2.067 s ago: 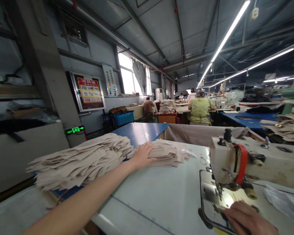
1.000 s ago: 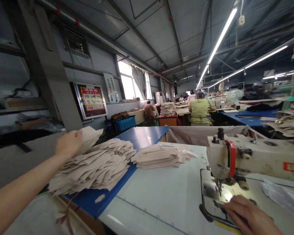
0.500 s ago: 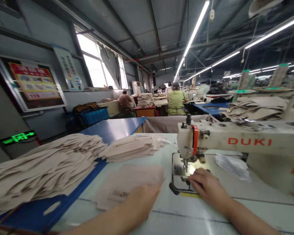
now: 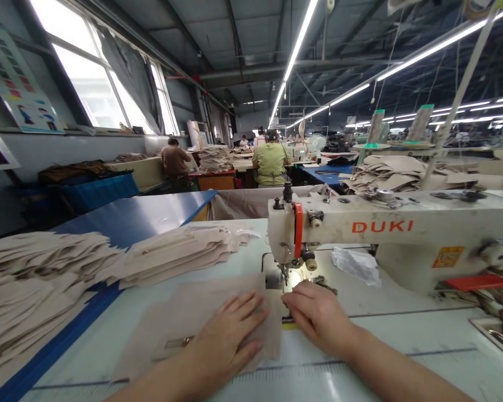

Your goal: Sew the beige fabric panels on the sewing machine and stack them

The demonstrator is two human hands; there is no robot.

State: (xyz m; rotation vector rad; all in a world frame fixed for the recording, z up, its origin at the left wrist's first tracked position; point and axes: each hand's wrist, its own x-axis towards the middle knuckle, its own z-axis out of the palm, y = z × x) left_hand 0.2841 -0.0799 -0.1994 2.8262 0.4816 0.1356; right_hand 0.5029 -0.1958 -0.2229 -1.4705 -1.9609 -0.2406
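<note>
A beige fabric piece [image 4: 193, 304] with a small metal fitting [image 4: 187, 340] in a slot lies on the pale machine table, left of the needle. My left hand [image 4: 235, 329] rests flat on it, fingers spread. By the lit needle area of the DUKI sewing machine [image 4: 285, 229], my right hand [image 4: 318, 312] is closed, fingertips pinched together at the fabric's right edge. What those fingertips hold, if anything, is hidden. The presser foot stands just behind the right hand's fingers.
Stacked fabric pieces [image 4: 184, 251] lie behind the working piece, and a larger heap [image 4: 37, 290] is at the left. A crumpled clear plastic bag [image 4: 356, 266] sits under the machine arm. Farther off, a person in a yellow-green top [image 4: 271, 162] sits facing away.
The view has swung to the right. My left hand has brought the fabric piece over to the needle area and flattened on it. My right hand stays beside the needle.
</note>
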